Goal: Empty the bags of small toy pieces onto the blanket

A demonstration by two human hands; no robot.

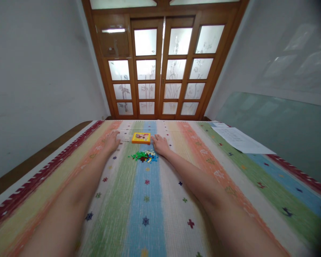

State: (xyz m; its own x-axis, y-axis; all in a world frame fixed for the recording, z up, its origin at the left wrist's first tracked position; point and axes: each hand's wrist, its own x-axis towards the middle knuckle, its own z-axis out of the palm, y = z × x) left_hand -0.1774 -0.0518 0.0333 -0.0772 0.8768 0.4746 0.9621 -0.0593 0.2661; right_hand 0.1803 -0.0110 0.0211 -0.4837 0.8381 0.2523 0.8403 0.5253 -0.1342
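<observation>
Both my arms stretch forward over a striped, many-coloured cloth [149,200]. My left hand [112,140] lies flat on the cloth with its fingers spread, left of a small yellow box [141,137]. My right hand [159,144] also rests palm down with fingers out, just right of the box. Between the hands, nearer to me than the box, sits a small pile of several tiny coloured building pieces [144,156], green, blue, red and yellow. Neither hand holds anything.
White paper sheets [239,139] lie at the far right of the cloth. A glass pane [283,125] leans against the right wall. Wooden doors with frosted panes [160,67] stand beyond the far edge. A brown wooden edge [29,162] runs along the left.
</observation>
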